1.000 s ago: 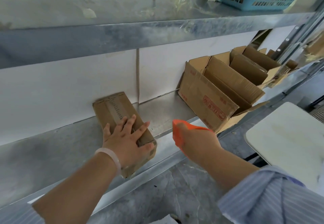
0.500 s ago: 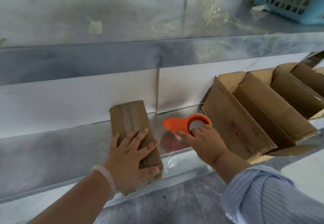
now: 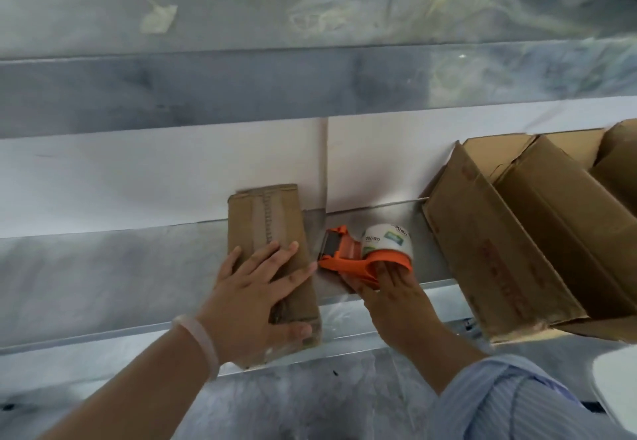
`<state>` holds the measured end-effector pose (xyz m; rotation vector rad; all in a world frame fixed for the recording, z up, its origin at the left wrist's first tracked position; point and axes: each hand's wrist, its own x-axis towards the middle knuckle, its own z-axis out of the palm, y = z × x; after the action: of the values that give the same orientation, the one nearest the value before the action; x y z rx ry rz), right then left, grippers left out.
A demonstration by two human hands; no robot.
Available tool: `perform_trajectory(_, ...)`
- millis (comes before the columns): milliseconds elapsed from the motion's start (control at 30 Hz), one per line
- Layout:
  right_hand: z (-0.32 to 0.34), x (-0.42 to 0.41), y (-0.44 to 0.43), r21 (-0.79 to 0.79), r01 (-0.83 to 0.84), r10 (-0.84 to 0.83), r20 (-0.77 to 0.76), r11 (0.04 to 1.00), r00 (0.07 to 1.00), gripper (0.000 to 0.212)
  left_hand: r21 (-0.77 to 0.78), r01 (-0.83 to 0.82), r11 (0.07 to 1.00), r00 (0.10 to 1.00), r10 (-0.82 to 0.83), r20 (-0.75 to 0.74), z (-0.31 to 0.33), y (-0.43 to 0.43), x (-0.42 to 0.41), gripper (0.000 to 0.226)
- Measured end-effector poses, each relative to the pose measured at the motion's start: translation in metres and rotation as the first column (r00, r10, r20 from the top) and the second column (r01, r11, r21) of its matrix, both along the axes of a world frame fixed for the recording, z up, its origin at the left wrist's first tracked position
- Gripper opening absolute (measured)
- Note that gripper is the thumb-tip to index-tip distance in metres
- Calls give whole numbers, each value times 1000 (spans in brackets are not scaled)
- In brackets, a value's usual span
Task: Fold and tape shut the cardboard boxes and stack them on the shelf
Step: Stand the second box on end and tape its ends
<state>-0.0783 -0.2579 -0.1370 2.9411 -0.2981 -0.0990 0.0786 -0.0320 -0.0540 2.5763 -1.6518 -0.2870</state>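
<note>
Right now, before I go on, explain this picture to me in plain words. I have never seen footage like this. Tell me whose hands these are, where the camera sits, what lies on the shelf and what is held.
There is no machine here. A person wears one camera on the head, looking forward and down, so both arms reach in from the bottom of the picture. The left hand lies flat on a taped cardboard box that sits on the metal shelf. The right hand holds an orange tape dispenser with its roll, right beside that box. Further right on the shelf stand open cardboard boxes, their flaps not yet taped.
</note>
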Motion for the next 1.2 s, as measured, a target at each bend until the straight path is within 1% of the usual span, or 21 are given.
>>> perform_trajectory(100, 13, 7, 5, 78, 23, -27, 47, 997, 999, 82, 5, 1, 1000, 1000, -1, -7, 2, 1, 0, 81)
perform_trajectory(167, 27, 7, 10, 210, 49, -71, 101, 977, 992, 79, 19, 3, 1000, 1000, -3, -9, 4, 0, 0, 82)
perform_trajectory(233, 35, -2, 14, 298, 29, -83, 173, 954, 981, 68, 39, 4, 999, 1000, -3, -14, 5, -1, 0, 82)
perform_trajectory(267, 39, -8, 16, 350, 11, -106, 254, 937, 961, 61, 54, 5, 999, 1000, -4, -12, 6, -1, 0, 83)
perform_trajectory(300, 42, -14, 19, 457, 22, -186, 318, 889, 930, 54, 66, 7, 998, 1000, -6, -11, 7, -1, 0, 83)
perform_trajectory(333, 47, -18, 24, 618, 57, -313, 316, 785, 895, 45, 76, 7, 997, 1000, -6, -13, 9, -1, 0, 82)
perform_trajectory(367, 55, -18, 32, 788, 109, -455, 232, 607, 860, 37, 85, 5, 996, 1000, -4, -19, 10, -1, 0, 81)
perform_trajectory(400, 59, -16, 38, 929, 150, -558, 70, 339, 827, 28, 94, 4, 996, 1000, -2, -22, 10, -1, -1, 81)
perform_trajectory(433, 62, -12, 44, 983, 176, -589, -113, 51, 800, 23, 99, 3, 995, 1000, -1, -24, 11, -2, -1, 81)
perform_trajectory(467, 62, -8, 48, 968, 195, -569, -250, -156, 784, 30, 101, 1, 995, 1000, 1, -26, 11, -2, -1, 82)
perform_trajectory(500, 61, -4, 53, 935, 199, -538, -333, -294, 774, 40, 101, 0, 995, 1000, 3, -26, 12, -2, -1, 83)
perform_trajectory(533, 60, -2, 57, 909, 178, -519, -367, -378, 772, 40, 101, -1, 995, 1000, 4, -26, 11, -3, -1, 84)
perform_trajectory(567, 60, -1, 60, 895, 149, -527, -374, -421, 763, 31, 101, -2, 995, 1000, 4, -24, 11, -3, -1, 85)
perform_trajectory(633, 60, 0, 66, 877, 86, -551, -370, -473, 748, 16, 103, -3, 995, 1000, 5, -23, 10, -2, 0, 86)
perform_trajectory(667, 59, 0, 67, 874, 59, -574, -367, -483, 732, 17, 102, -1, 995, 1000, 4, -24, 10, -2, 1, 86)
perform_trajectory(733, 54, -1, 71, 888, 43, -621, -354, -458, 699, 18, 101, 2, 995, 1000, 0, -24, 9, -2, 2, 83)
perform_trajectory(867, 40, 5, 84, 889, 65, -652, -380, -453, 656, 20, 86, 2, 996, 1000, 0, -19, 6, -1, 2, 80)
perform_trajectory(1000, 22, 16, 109, 913, 83, -700, -363, -400, 615, 27, 61, -4, 998, 1000, 5, -18, 4, 0, 2, 81)
perform_trajectory(1100, 17, 16, 124, 905, 58, -741, -380, -421, 555, 29, 64, -7, 998, 1000, 7, -5, 2, 0, 1, 80)
perform_trajectory(1133, 15, 17, 125, 924, 73, -749, -348, -374, 564, 25, 65, -8, 998, 1000, 8, -3, 2, 0, 1, 82)
perform_trajectory(1200, 8, 18, 123, 966, 118, -748, -253, -230, 613, 14, 56, -9, 998, 1000, 10, -14, 1, 1, 2, 87)
